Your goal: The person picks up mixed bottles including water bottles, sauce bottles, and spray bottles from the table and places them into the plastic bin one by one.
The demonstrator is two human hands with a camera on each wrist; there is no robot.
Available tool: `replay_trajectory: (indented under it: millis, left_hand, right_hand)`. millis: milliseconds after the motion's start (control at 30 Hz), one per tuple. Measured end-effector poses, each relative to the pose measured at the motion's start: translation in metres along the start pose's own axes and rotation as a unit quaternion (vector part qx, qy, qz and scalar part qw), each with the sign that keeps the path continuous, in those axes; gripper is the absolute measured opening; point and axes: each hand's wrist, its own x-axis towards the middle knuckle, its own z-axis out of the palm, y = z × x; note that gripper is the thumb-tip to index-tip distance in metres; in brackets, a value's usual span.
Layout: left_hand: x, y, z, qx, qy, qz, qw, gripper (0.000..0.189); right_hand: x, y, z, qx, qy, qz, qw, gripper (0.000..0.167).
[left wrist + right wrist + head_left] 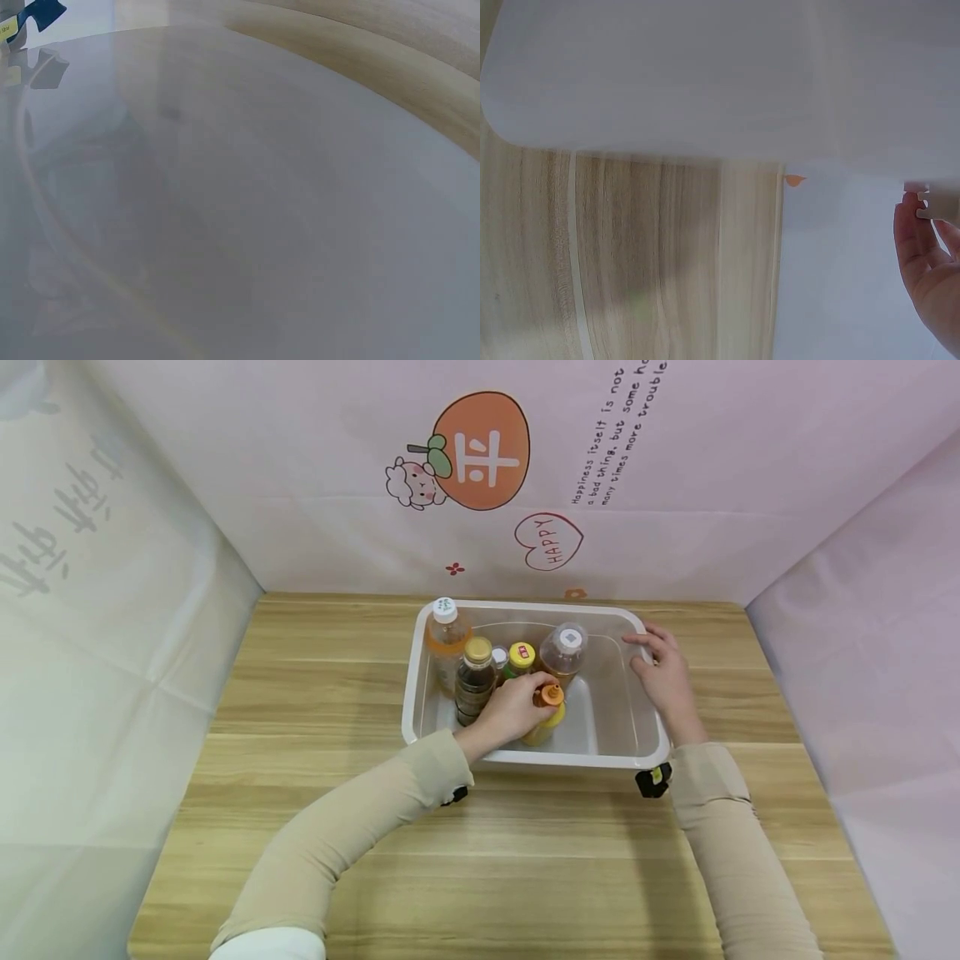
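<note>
A white plastic bin (555,761) stands on the wooden table with several bottles grouped in its left and middle part. My left hand (512,708) reaches over the front rim and pinches a small bottle with an orange nozzle cap (552,694) between thumb and fingers. Just below that cap is a yellow-topped bottle (542,732), partly covered. At the bin's right end my right hand (666,681) grips the rim, some fingers outside and the thumb inside; the right wrist view also shows this hand (930,274) at the rim. The left wrist view holds only the bin wall (262,202) up close.
Beside my left hand stands a dark bottle with a gold cap (477,681). Around it are a clear bottle with a white cap (446,631), a yellow-capped jar (522,654) and a clear-domed bottle (564,646). Printed white cloth (337,460) walls the table (315,693) in.
</note>
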Motion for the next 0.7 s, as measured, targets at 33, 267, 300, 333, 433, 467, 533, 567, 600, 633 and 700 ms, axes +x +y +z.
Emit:
replay_trajectory:
  millis: [33, 267, 300, 333, 433, 467, 533, 567, 600, 633, 700]
  left_hand:
    - [0.0002, -0.0004, 0.0001, -0.001, 0.001, 0.001, 1.0000, 0.039]
    - [0.0018, -0.0026, 0.0011, -0.012, 0.005, -0.002, 0.9999, 0.040]
    - [0.0018, -0.0027, 0.0010, -0.013, 0.005, -0.004, 0.9999, 0.040]
    - [0.0017, -0.0028, 0.0009, -0.013, 0.006, -0.006, 0.9999, 0.040]
    - [0.0015, -0.0032, 0.0009, -0.013, 0.004, -0.010, 0.9998, 0.041]
    - [0.0014, -0.0035, 0.0011, -0.016, 0.004, -0.011, 0.9998, 0.041]
    - [0.0016, -0.0043, 0.0016, -0.018, 0.005, -0.011, 0.9998, 0.041]
    - [0.0015, -0.0044, 0.0020, -0.020, 0.004, -0.012, 0.9997, 0.041]
    - [0.0015, -0.0046, 0.0022, -0.020, 0.005, -0.013, 0.9997, 0.041]
    - [0.0011, -0.0045, 0.0022, -0.019, 0.006, -0.013, 0.9997, 0.042]
    - [-0.0001, -0.0041, 0.0019, -0.009, 0.006, -0.012, 0.9999, 0.042]
  right_hand:
    - [0.0001, -0.0003, 0.0002, 0.002, 0.001, 0.000, 1.0000, 0.036]
    - [0.0001, -0.0035, -0.0009, 0.004, -0.001, 0.005, 1.0000, 0.037]
    - [-0.0001, -0.0041, -0.0010, 0.004, -0.001, 0.005, 1.0000, 0.037]
    - [0.0000, -0.0044, -0.0011, 0.004, -0.001, 0.004, 1.0000, 0.037]
    - [-0.0003, -0.0055, -0.0011, 0.004, -0.002, 0.000, 1.0000, 0.037]
    - [-0.0004, -0.0054, -0.0010, 0.006, -0.001, -0.002, 1.0000, 0.037]
    - [-0.0006, -0.0049, -0.0006, 0.007, 0.000, -0.004, 1.0000, 0.037]
    - [-0.0010, -0.0049, -0.0006, 0.006, -0.001, -0.004, 1.0000, 0.037]
    - [-0.0012, -0.0048, -0.0004, 0.005, -0.002, -0.004, 1.0000, 0.038]
    - [-0.0011, -0.0044, -0.0001, 0.006, -0.001, -0.005, 1.0000, 0.038]
    - [-0.0011, -0.0036, 0.0005, 0.003, -0.003, -0.004, 1.0000, 0.038]
